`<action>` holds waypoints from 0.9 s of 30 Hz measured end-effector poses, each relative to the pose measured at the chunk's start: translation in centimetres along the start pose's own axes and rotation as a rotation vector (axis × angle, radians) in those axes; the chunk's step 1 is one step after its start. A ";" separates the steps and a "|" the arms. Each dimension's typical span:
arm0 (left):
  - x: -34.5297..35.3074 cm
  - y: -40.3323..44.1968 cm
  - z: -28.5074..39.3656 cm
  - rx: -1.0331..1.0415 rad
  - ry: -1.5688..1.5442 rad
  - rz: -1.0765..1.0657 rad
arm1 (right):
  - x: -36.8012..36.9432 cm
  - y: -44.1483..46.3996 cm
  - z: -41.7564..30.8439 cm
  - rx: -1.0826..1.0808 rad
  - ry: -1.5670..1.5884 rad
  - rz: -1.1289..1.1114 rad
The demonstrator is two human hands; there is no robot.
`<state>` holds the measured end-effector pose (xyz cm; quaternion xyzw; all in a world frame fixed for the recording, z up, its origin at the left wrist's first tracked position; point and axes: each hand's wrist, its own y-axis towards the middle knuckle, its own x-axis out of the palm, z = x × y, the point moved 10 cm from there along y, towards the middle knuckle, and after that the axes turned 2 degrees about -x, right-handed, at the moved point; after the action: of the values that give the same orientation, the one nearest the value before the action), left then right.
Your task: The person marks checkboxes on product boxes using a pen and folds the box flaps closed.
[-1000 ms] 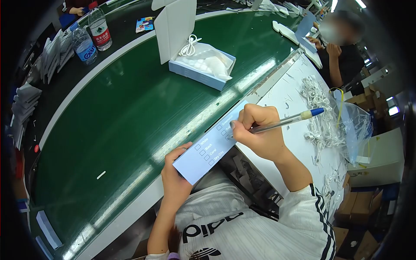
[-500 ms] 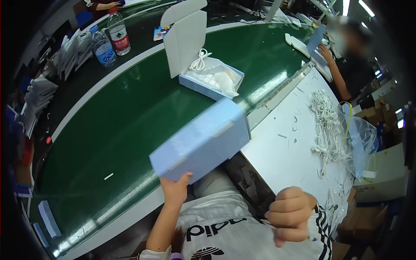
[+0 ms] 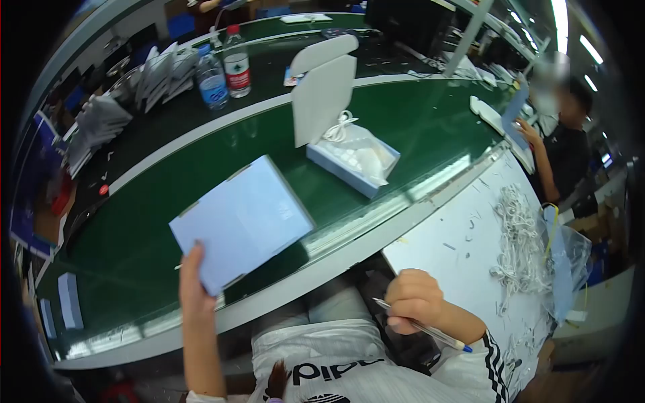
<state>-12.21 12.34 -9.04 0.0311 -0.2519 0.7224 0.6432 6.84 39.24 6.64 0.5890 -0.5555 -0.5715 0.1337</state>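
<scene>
Box (image 3: pixel 245 218) moved left | left grip (image 3: pixel 195 279) extended, clasping it | right grip (image 3: pixel 414 303) curled round pen (image 3: pixel 440 336)

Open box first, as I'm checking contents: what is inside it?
The open box shows a white cable and a translucent bag. Whatever lies beneath them is covered and cannot be seen.

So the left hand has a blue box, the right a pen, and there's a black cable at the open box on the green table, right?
Not quite: the cable at the open box is white, not black, as the head view shows. The rest holds: blue box in the left hand, pen in the right hand, open box on the green table.
</scene>
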 end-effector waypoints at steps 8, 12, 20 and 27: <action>0.1 11.3 9.6 0.261 0.880 -0.327 | 0.0 -2.5 3.7 0.254 0.062 0.044; 9.7 0.7 9.6 0.544 1.312 -0.345 | -1.7 -3.0 8.6 0.352 -0.028 0.091; 9.0 -2.0 2.5 0.812 2.148 -0.076 | -7.6 -4.8 28.8 0.749 -0.157 0.371; 10.0 -1.4 7.6 0.949 1.815 0.011 | -1.0 -5.5 31.4 0.959 -0.061 -0.162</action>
<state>-14.75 18.47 1.75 -0.2774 0.6417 0.5018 0.5095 -15.99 56.94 -6.95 0.6086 -0.7122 -0.2767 -0.2138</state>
